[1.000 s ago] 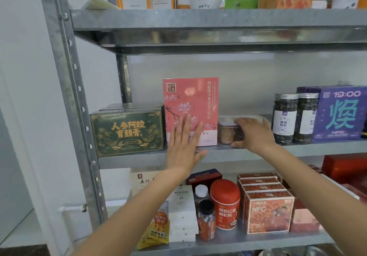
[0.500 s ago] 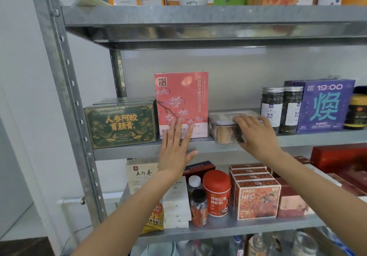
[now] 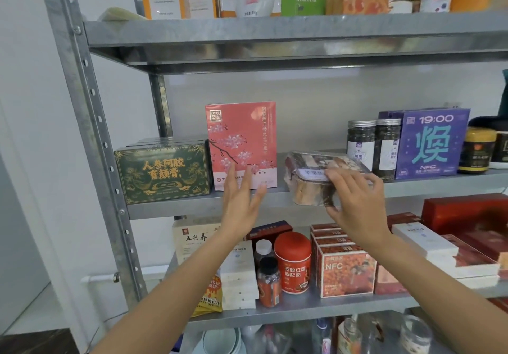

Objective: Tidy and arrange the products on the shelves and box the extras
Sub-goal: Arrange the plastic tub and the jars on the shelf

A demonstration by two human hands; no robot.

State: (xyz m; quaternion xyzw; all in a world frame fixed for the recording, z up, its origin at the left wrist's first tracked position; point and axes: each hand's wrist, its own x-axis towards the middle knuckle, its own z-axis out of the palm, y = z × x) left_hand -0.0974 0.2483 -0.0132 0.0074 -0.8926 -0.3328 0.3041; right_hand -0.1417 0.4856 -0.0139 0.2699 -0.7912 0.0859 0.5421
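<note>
My right hand (image 3: 354,197) grips a clear plastic tub of snacks (image 3: 310,175), which is tilted forward over the front edge of the middle shelf (image 3: 192,205). Fingers lie across its lid and the thumb reaches under it. My left hand (image 3: 242,197) is spread flat with straight fingers in front of the lower part of an upright pink blossom box (image 3: 242,139). I cannot tell whether the fingertips touch the box. A dark green box with gold lettering (image 3: 165,172) stands left of the pink one.
Two dark jars (image 3: 373,147), a purple "19:00" box (image 3: 431,142) and a yellow-lidded jar (image 3: 478,150) stand to the right. The lower shelf holds a red canister (image 3: 292,263), NFC boxes (image 3: 346,271), bottles and white boxes. A steel upright (image 3: 90,133) bounds the left.
My right hand has pulled the clear tub forward and tipped it over the shelf edge. My left hand stays spread before the pink box.
</note>
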